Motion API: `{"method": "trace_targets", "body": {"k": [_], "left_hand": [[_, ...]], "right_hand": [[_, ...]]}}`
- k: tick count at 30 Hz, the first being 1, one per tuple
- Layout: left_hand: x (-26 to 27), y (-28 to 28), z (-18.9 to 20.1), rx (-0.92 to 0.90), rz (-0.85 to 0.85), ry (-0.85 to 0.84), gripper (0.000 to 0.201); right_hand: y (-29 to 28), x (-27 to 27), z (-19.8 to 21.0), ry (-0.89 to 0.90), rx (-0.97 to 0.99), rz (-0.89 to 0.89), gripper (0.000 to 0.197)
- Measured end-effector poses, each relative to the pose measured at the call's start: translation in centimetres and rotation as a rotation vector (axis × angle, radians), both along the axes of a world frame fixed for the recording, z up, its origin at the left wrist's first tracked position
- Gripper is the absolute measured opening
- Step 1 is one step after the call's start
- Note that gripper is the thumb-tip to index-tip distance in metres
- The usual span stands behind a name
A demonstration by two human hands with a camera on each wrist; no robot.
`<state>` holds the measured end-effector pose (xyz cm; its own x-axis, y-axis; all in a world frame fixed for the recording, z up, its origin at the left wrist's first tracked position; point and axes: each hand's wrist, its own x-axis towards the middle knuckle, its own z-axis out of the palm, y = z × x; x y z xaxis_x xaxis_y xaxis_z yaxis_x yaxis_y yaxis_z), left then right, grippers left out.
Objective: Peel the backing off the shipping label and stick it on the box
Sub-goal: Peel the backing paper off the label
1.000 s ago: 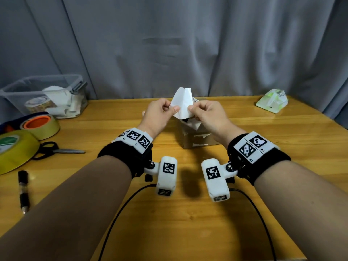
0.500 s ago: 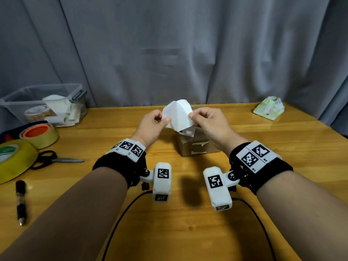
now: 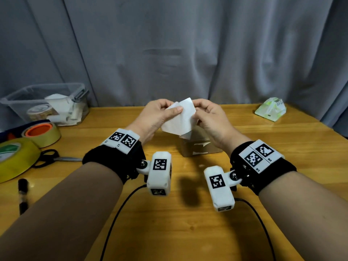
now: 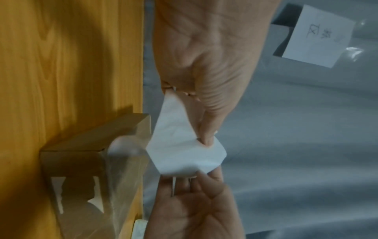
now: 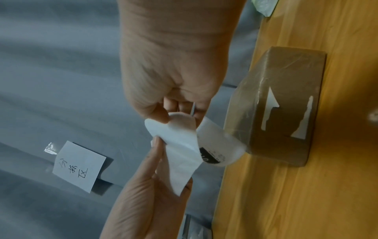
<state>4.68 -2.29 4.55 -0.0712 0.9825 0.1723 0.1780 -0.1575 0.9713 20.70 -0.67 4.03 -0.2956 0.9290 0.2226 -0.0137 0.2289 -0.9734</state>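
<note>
Hands meet above the cardboard box (image 3: 201,147), which stands near the middle of the wooden tabletop (image 3: 188,232). The left hand (image 3: 156,117) pinches the white shipping label (image 3: 178,119) at its left edge, thumb on top; the right hand (image 3: 209,117) pinches the opposite edge, both grips clamped on paper. In the right wrist view the sheet splits into two curling layers (image 5: 184,145), with dark print partly showing on the lower one, too blurred to read. The label hides the box top from the head camera. A handwritten note (image 5: 79,166) hangs on the grey curtain (image 3: 169,44).
</note>
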Motion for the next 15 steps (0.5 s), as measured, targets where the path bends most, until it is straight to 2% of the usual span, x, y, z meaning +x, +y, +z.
{"method": "trace_targets", "body": {"k": [4, 8, 11, 15], "left_hand": [[0.6, 0.1, 0.0, 0.056, 0.055, 0.047, 0.018], [1.2, -0.3, 0.0, 0.125, 0.053, 0.019, 0.012], [1.4, -0.2, 0.1, 0.144, 0.082, -0.047, 0.014], [1.6, 0.2, 0.1, 0.117, 0.151, -0.05, 0.021]], "right_hand": [[-0.2, -0.2, 0.3, 0.018, -0.023, -0.052, 0.011], [-0.2, -0.5, 0.5, -0.008, 0.076, -0.106, 0.013], [0.1, -0.7, 0.5, 0.026, 0.076, -0.18, 0.012], [0.3, -1.1, 0.6, 0.065, 0.06, -0.236, 0.016]]}}
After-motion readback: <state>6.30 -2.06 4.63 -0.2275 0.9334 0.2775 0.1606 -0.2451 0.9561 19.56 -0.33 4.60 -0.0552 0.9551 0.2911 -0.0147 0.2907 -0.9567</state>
